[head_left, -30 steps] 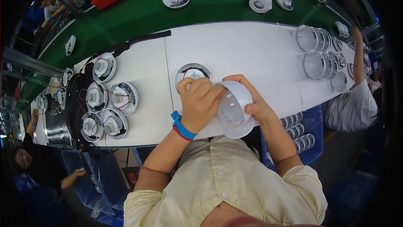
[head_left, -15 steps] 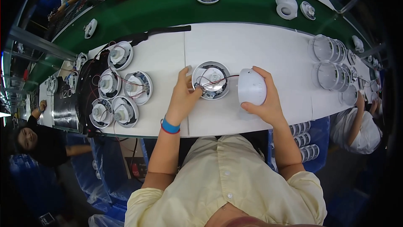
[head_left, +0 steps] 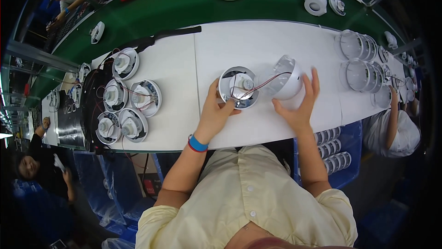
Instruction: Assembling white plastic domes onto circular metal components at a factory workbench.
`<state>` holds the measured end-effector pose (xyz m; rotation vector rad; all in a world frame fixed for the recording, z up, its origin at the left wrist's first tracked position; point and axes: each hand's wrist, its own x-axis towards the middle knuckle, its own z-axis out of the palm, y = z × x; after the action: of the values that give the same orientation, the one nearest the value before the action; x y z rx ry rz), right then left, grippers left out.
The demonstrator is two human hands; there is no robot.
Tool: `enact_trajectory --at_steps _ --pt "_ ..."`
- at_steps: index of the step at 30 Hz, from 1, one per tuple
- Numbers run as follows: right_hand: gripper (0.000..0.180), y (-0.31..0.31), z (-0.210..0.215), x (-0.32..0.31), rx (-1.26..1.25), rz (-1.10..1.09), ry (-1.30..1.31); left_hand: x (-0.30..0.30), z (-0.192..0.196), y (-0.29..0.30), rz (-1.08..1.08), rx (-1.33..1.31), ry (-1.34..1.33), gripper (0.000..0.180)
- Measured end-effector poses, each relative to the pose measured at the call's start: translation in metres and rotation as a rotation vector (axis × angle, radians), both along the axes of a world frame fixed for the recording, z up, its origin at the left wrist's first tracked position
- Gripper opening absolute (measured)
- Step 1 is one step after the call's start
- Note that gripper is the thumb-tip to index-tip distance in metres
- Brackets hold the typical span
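Observation:
A round white housing with a circuit board and a motor-like part inside [head_left: 241,83] stands open side up on the white tabletop before me. My left hand [head_left: 216,116] grips its near left rim, thumb at the front edge and fingers curled round the side. Red and dark wires run from it into a white dome-shaped cover [head_left: 292,85] just to its right. That cover lies tilted, with a clear rim part toward the far side. Beside the cover is my right hand [head_left: 301,111], thumb and fingers spread apart around it; any contact is slight at most.
Several similar wired housings [head_left: 146,98] stand at the left near a black mat. Clear ring-shaped covers [head_left: 360,75] are stacked at the right. A green conveyor [head_left: 184,0] with scattered parts runs behind, and a blue bin [head_left: 352,157] sits below right. Other people work at both sides.
The dome cover has been turned over so its hollow inside and clear rim show. My right hand has loosened off it, and my left hand has moved right with the housing.

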<state>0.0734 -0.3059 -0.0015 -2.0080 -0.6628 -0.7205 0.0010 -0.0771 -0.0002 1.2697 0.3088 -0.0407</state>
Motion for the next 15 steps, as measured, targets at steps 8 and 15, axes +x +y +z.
enact_trajectory --at_steps 8,15 --pt "0.02 0.067 -0.004 -0.059 0.128 0.09 0.419 -0.011 -0.01 -0.027 0.052 0.164 -0.178 0.075" --pt "0.014 0.058 0.004 -0.034 -0.203 0.118 0.042 -0.009 -0.01 -0.018 0.012 -0.059 -0.178 0.087"
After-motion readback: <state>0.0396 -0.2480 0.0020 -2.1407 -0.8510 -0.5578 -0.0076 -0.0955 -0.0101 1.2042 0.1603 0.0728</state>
